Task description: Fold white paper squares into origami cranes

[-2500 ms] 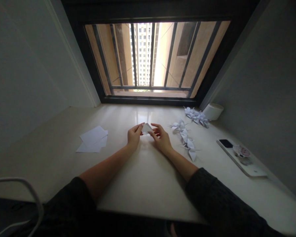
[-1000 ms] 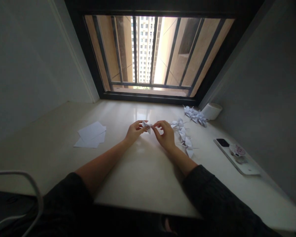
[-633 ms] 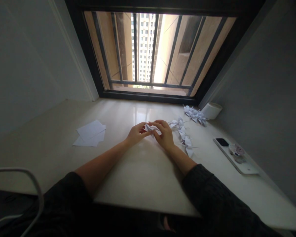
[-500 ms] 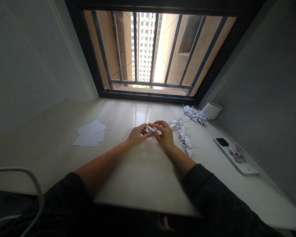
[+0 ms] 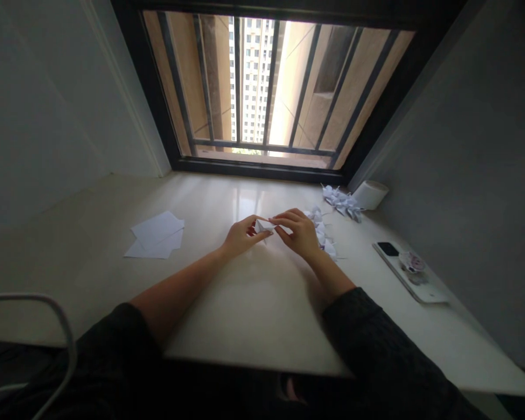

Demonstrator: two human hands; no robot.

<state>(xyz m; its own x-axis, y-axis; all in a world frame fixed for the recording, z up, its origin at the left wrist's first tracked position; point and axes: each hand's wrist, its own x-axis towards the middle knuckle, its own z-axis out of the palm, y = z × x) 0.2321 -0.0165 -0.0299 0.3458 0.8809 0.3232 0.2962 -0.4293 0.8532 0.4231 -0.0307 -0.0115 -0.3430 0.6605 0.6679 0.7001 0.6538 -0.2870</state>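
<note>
A small folded piece of white paper sits between my two hands, just above the cream table. My left hand pinches its left side with thumb and fingers. My right hand pinches its right side, fingers curled over the top. Most of the paper is hidden by my fingers. Both forearms reach in from dark sleeves at the near edge.
Loose white sheets lie to the left. Folded paper cranes lie in a row right of my right hand, with more cranes beside a white roll in the corner. A phone rests at the right. A barred window is ahead.
My hands have drawn closer together on the paper, which has gone from a wider flat shape to a smaller folded one. The view has shifted slightly.
</note>
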